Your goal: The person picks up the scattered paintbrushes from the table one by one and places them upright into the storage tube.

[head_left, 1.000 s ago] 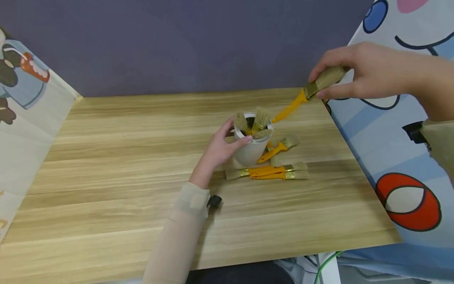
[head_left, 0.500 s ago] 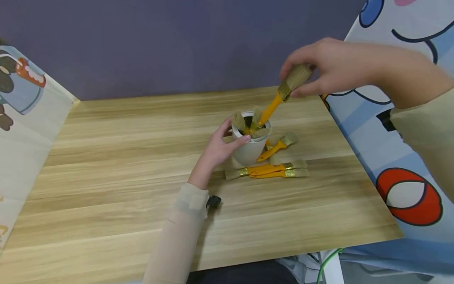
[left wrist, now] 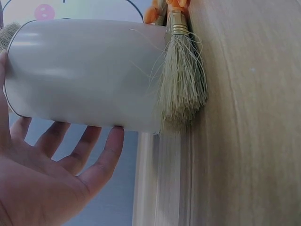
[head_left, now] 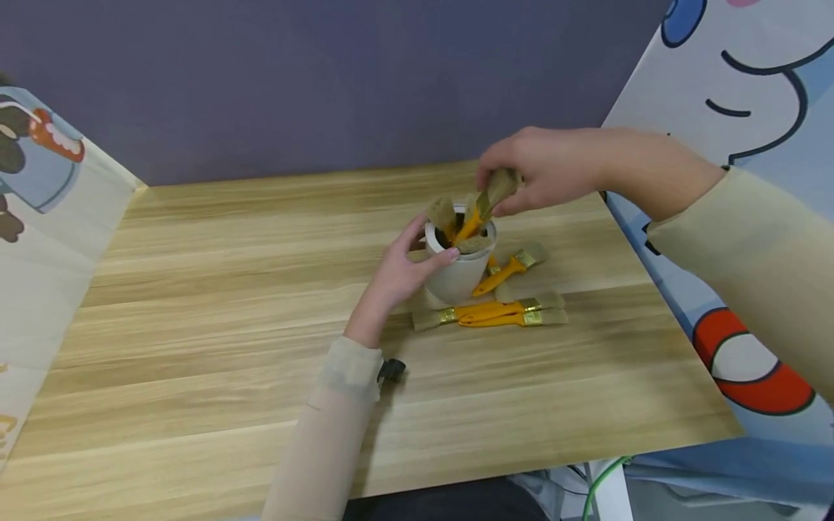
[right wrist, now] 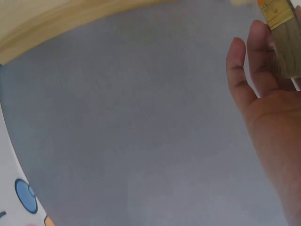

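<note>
A white cup [head_left: 456,278] stands on the wooden table with several paintbrushes in it, bristles up. My left hand [head_left: 405,271] grips the cup from its left side, thumb at the front of the rim; in the left wrist view the fingers [left wrist: 110,146] reach along the cup's wall. Over the cup's right rim, my right hand [head_left: 537,170] pinches a paintbrush [head_left: 500,187] near its metal band, bristles toward the palm. Its orange handle slants down into the cup's mouth. The same bristles [right wrist: 288,49] show at the right edge of the right wrist view.
More orange-handled brushes lie on the table [head_left: 260,289]: one brush [head_left: 504,276] leans close to the cup's right side, and a small pile of brushes [head_left: 491,315] lies in front. A dark wall [head_left: 365,87] rises behind, with cartoon-printed sheets [head_left: 762,217] at both sides.
My right hand has moved left and down with its paintbrush, from right of the cup to over it, and the handle now enters the cup. My left hand has stayed on the cup.
</note>
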Action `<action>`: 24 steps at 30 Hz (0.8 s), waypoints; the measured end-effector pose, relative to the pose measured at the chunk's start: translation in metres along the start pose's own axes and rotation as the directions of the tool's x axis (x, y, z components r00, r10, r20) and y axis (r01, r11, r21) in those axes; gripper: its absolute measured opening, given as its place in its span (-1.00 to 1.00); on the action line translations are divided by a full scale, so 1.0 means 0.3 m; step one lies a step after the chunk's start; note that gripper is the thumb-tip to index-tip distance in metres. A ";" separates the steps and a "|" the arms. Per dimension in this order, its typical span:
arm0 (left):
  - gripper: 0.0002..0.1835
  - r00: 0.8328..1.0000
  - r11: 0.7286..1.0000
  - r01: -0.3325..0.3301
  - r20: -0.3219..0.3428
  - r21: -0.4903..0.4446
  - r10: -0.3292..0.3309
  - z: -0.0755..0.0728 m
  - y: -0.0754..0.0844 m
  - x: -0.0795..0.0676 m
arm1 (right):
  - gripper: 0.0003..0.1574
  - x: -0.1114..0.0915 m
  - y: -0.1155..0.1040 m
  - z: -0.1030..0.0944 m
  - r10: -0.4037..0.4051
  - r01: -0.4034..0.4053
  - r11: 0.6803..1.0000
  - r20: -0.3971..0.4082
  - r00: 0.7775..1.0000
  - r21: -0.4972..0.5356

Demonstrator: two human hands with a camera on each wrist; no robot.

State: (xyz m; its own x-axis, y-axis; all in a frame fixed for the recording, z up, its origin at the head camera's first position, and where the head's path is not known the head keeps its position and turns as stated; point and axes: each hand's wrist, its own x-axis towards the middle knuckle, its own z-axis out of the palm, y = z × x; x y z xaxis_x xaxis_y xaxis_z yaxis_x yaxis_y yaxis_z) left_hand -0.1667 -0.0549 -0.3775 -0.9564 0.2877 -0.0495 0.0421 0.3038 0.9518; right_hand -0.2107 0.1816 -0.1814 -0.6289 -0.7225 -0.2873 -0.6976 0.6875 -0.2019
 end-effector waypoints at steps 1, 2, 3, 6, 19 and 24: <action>-0.05 1.000 1.000 0.000 0.001 -0.001 0.000 0.000 -0.001 0.001 | -0.56 0.009 0.000 0.011 -0.004 0.004 1.000 0.010 1.000 0.003; -0.05 1.000 1.000 0.000 0.000 -0.002 0.000 0.001 -0.002 0.002 | -0.56 0.018 0.001 0.022 -0.009 0.009 1.000 0.016 1.000 0.005; -0.05 1.000 1.000 0.000 0.002 -0.003 0.000 0.001 -0.003 0.003 | -0.57 0.027 0.002 0.036 -0.018 0.017 1.000 0.021 1.000 0.009; -0.10 1.000 1.000 -0.007 0.012 -0.004 0.007 0.005 -0.006 0.005 | -0.55 0.047 0.005 0.077 -0.028 0.028 1.000 0.034 0.999 0.009; -0.08 1.000 1.000 0.001 0.023 -0.007 -0.001 0.016 -0.012 0.003 | -0.40 0.020 0.016 0.078 -0.022 0.022 1.000 -0.013 1.000 0.008; -0.01 1.000 1.000 0.025 0.006 -0.009 -0.024 0.010 -0.012 0.003 | -0.37 -0.013 0.038 0.044 0.017 -0.018 1.000 -0.061 0.998 -0.015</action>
State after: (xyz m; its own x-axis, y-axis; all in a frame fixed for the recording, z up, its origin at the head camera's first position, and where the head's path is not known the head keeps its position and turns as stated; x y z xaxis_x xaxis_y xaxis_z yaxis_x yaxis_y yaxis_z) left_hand -0.1667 -0.0530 -0.3819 -0.9553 0.2859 -0.0747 0.0162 0.3029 0.9529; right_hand -0.2116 0.1932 -0.1951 -0.6603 -0.7139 -0.2329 -0.6912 0.6991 -0.1832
